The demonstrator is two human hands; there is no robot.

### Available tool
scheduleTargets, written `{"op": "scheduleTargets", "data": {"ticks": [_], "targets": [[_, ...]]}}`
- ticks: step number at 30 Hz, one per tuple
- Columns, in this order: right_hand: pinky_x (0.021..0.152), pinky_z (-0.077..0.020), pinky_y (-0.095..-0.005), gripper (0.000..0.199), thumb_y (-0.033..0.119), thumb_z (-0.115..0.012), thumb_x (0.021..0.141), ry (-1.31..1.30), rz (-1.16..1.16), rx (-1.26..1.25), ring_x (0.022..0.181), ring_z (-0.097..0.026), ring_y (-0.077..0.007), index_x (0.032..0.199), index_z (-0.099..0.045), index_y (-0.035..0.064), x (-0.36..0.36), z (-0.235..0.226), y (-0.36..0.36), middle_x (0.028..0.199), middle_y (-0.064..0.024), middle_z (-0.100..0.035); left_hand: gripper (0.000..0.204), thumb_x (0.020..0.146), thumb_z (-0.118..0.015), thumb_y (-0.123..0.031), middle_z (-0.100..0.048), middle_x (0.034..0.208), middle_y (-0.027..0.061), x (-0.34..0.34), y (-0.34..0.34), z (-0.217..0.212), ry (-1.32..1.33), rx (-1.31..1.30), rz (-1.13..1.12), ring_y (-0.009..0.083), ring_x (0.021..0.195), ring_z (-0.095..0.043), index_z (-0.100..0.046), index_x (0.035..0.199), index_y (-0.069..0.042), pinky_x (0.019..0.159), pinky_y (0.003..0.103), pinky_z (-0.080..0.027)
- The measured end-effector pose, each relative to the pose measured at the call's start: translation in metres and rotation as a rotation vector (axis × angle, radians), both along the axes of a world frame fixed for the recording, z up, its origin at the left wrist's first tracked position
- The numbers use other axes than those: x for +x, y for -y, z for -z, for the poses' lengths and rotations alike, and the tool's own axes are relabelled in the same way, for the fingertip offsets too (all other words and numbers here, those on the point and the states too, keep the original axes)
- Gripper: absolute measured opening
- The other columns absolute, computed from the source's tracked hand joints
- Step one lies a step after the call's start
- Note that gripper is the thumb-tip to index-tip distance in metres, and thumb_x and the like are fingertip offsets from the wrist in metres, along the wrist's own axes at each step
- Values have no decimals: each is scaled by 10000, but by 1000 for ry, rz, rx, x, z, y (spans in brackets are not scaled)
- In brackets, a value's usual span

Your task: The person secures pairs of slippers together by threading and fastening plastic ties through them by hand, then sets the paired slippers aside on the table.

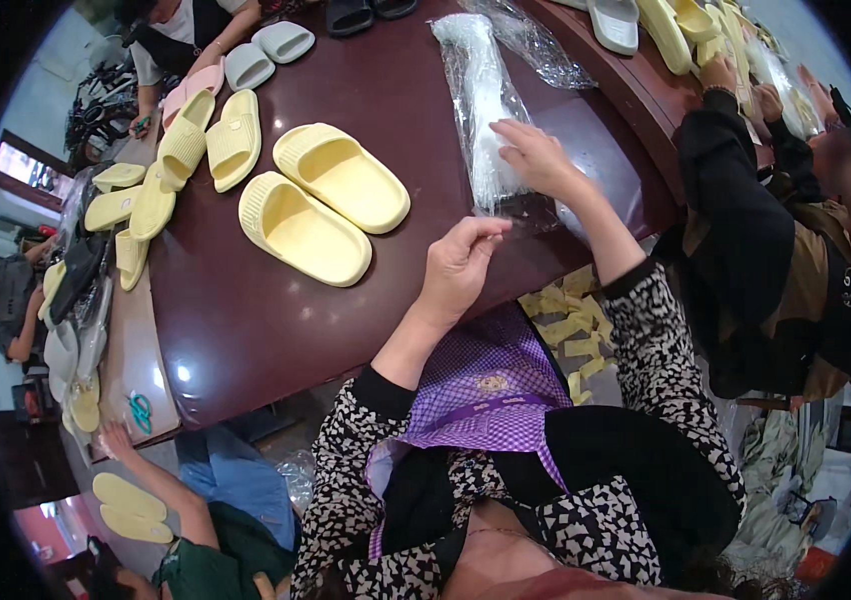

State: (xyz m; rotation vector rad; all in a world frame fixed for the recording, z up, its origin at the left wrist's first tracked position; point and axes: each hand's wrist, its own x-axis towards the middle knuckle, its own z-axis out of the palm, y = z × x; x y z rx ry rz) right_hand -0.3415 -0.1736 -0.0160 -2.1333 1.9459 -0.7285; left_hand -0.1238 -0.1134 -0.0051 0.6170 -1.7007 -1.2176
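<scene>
My right hand (pixel 543 165) rests over a stack of clear plastic bags (pixel 483 95), its fingers stretched out. Close to the near end of that stack, my left hand (pixel 461 268) is closed, thumb and fingers pressed together. Whether a bag's edge is caught in it is too small to tell. To the left of my hands, a pair of pale yellow slippers (pixel 346 180) lies side by side on the dark red table (pixel 276 345), with ribbed straps toward the far left.
More yellow slippers (pixel 234 140) and grey slippers (pixel 284 42) line the table's left and far sides. Green-handled scissors (pixel 140 411) lie on the left board. Co-workers sit around, one in a dark jacket (pixel 746 260) at my right. Yellow scraps (pixel 571 320) lie below the table edge.
</scene>
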Motion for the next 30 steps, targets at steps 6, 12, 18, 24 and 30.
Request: {"op": "scheduleTargets", "data": {"ticks": [6,12,18,24,30], "targets": [[1050,-242,-481,440,359,-385,940,-149,112,174,1329,-298,-278,1351,-395,203,6,9,31,1432,-37,-350,78,856,-544,41,-668,850,87,26,-39,-16,109,142,32,116,783,-617,-592,909,9,725,233,-484],[1057,-219,-498,449,373,-352,943,-182,129,224,1344,-275,-263,1366,-379,223,5,11,36,1450,-6,-324,71,851,-534,62,-654,821,118,80,-72,-27,130,199,23,154,783,-629,-567,901,23,728,268,-502],[1057,-221,-500,450,367,-342,941,-175,147,225,1342,-280,-258,1366,-377,225,4,8,35,1455,-3,-318,86,857,-513,67,-630,805,155,133,-106,-22,-74,391,-39,215,770,-618,-513,930,20,740,344,-511],[1056,-224,-497,445,359,-340,936,-180,198,243,1337,-293,-257,1360,-386,232,3,6,39,1455,10,-319,84,864,-535,28,-620,768,160,173,-132,-26,-257,409,-141,232,732,-613,-502,938,6,717,355,-518],[1050,-229,-488,442,354,-356,932,-197,170,211,1322,-320,-262,1355,-394,230,7,6,48,1437,11,-352,101,892,-521,-26,-591,769,138,224,-152,-46,-414,274,-390,232,712,-576,-492,989,-24,690,383,-516]]}}
